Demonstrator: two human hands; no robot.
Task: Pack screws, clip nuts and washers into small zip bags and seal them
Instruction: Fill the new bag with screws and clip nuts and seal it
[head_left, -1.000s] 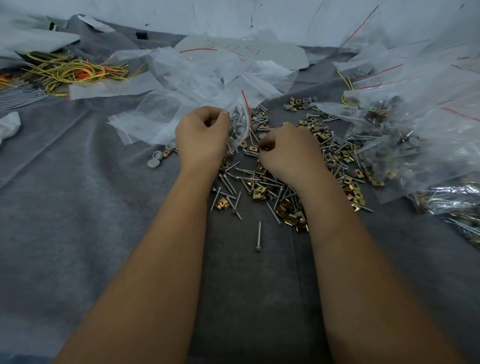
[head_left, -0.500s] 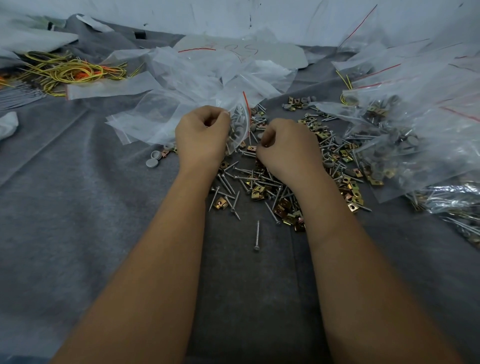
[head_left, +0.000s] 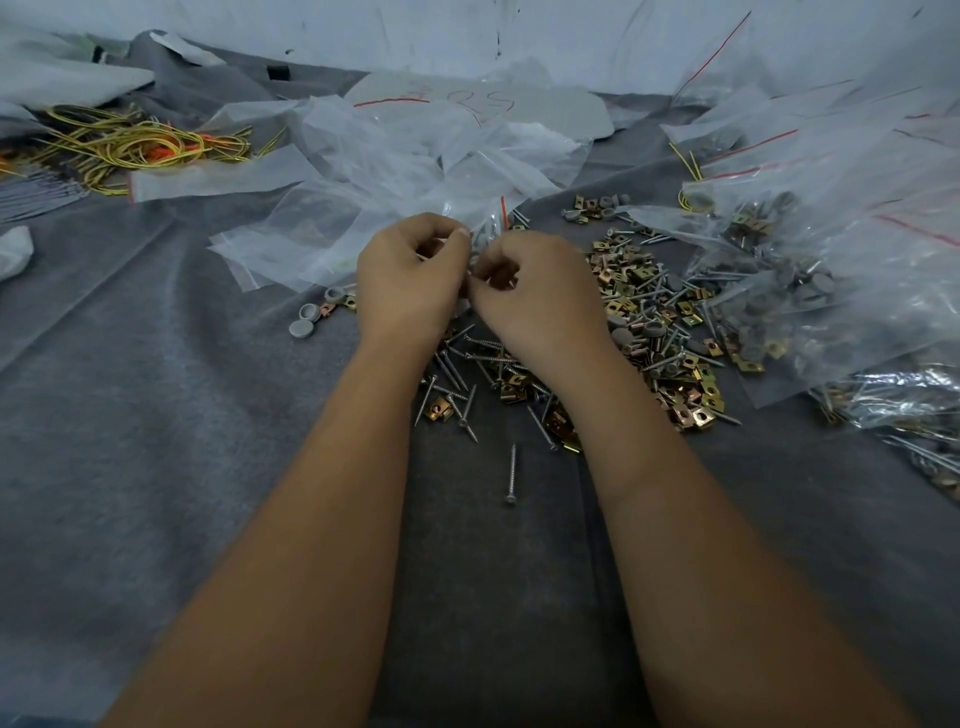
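Observation:
My left hand (head_left: 410, 275) grips the mouth of a small clear zip bag (head_left: 491, 228) with a red strip, and screws show inside it. My right hand (head_left: 535, 291) sits right beside it with curled fingers, pinching something small at the bag's opening; I cannot make out what. Below and right of both hands lies a heap of loose screws (head_left: 467, 364) and brass-coloured clip nuts (head_left: 685, 405). One single screw (head_left: 512, 475) lies apart, nearer to me. Grey round washers (head_left: 301, 327) lie left of my left hand.
All this lies on a grey felt cloth (head_left: 156, 415). Empty clear zip bags (head_left: 395, 156) are piled behind my hands. Filled bags (head_left: 810, 270) are stacked at the right. Yellow and orange wires (head_left: 135, 148) lie at the far left.
My right hand has moved up and left from the heap to the bag's mouth, next to my left hand. The left hand has kept its hold on the bag.

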